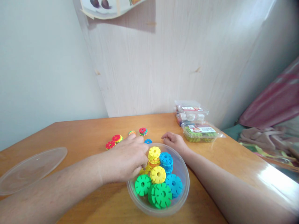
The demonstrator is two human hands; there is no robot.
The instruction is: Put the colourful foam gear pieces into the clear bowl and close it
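Observation:
A clear round plastic bowl (184, 186) holds notched plastic discs. Green discs (163, 194) lean at its near side, blue discs (166, 159) stand stacked at the right, and a yellow-topped stack (154, 152) rises in the middle. My left hand (132, 155) reaches over the bowl's left rim, fingers bent down and closed on a yellow disc (145, 170); its fingertips are partly hidden. Loosely curled, my right hand (174, 141) rests on the table beyond the bowl's right rim, with nothing visible in it. A blue disc (148, 141) lies behind the bowl.
Small stacks of red-topped discs (117, 138) lie behind my left hand, with another red-topped stack (143, 131) farther right. A clear lid (35, 169) lies at the table's left. Clear food boxes (191, 113) and a box of green fruit (201, 132) stand at the back right.

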